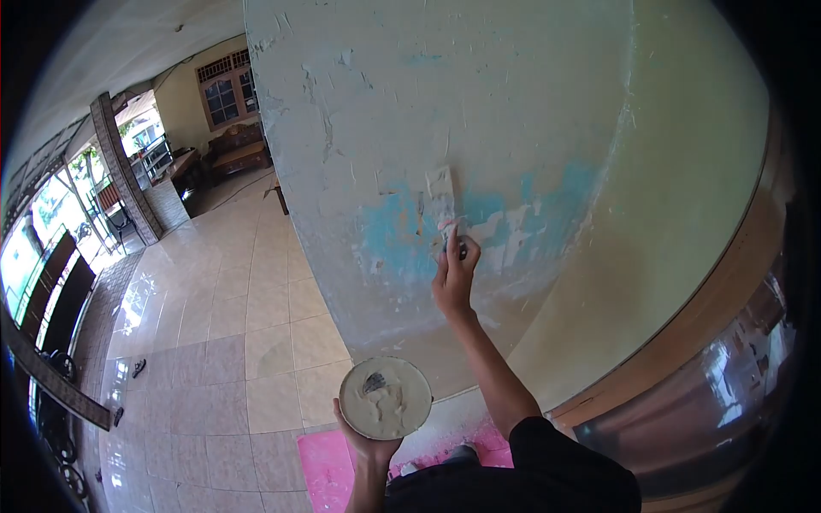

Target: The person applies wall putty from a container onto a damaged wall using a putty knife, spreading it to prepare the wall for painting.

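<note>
My right hand (455, 280) grips the handle of a putty knife (441, 195), its pale-smeared blade pointing up and lying against the wall (393, 103). Around the blade, a patch of turquoise paint (392, 229) shows between streaks of whitish-grey filler. Lower down and to the left, my left hand (374, 448) supports a round, shallow-looking container (345, 414) from beneath. Grey-white putty (393, 415) covers its inside, with a dark spot near the middle. Most of the left hand's fingers are hidden under the container.
A pink sheet (323, 466) lies on the floor by my feet. Shiny tiles (274, 342) stretch left toward a pillar (126, 171) and a wooden bench (238, 152). At right, a curved-looking wooden edge (658, 359) borders a dark glossy surface (710, 402). Sandals (138, 368) lie at left.
</note>
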The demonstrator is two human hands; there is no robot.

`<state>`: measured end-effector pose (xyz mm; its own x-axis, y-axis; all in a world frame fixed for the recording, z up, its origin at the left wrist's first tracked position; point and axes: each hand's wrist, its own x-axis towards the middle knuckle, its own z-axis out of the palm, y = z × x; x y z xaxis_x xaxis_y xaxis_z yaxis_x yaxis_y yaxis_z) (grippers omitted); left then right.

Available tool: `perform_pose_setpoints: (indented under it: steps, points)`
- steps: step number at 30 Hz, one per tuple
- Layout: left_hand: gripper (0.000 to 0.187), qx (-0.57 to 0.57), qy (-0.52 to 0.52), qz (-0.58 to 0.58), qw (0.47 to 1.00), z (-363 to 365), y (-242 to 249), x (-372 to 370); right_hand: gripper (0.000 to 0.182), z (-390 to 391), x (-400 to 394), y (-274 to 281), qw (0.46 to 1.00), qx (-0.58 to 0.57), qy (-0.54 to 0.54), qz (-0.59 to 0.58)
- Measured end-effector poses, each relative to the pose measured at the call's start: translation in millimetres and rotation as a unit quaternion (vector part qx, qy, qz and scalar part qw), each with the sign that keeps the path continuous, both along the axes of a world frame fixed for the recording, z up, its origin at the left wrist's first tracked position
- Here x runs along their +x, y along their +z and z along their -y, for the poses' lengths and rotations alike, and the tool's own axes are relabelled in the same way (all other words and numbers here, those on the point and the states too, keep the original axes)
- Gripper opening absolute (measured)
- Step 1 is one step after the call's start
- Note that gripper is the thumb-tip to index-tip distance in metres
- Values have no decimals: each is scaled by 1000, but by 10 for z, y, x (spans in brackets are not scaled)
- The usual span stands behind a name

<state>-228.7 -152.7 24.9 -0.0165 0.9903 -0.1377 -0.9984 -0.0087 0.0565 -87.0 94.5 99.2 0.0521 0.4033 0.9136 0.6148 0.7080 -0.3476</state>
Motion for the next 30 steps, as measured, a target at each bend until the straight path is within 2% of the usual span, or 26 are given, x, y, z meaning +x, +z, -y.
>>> perform_pose_setpoints:
  steps: [3, 6, 11, 13, 17, 20, 24, 26, 28, 30]
  points:
    - [75, -18, 6, -15, 1000, 14, 2, 7, 62, -99, -65, 463, 999, 51, -5, -15]
    - [75, -21, 6, -11, 1000, 9, -9, 9, 56, -218, -112, 673, 999, 39, -25, 12]
    - [76, -8, 6, -19, 1000, 0, 0, 17, 56, -81, -47, 71, 999, 16, -29, 21]
    - [76, -11, 8, -18, 1000, 0, 3, 24, 58, -46, 12, -52, 1000, 0, 18, -10]
    - [75, -21, -1, -12, 1000, 24, 34, 28, 58, -198, 8, 538, 997, 67, -20, -16]
    - [75, -22, -1, -10, 1000, 9, -3, 24, 59, -292, -3, 676, 998, 49, -26, -14]
    - [74, -11, -1, -25, 1000, 7, 3, 40, 60, -168, 68, 32, 999, 24, -40, 13]
    - [74, -5, 1, -21, 1000, 0, 12, 40, 59, -46, 87, -108, 1000, -9, 14, -9]
    - [74, -5, 0, -18, 1000, 17, 7, 43, 59, -85, 102, 13, 1000, -11, 10, -10]
    - [73, -31, 11, -5, 999, 21, 4, 39, 59, -184, 51, 392, 998, 61, -11, -9]
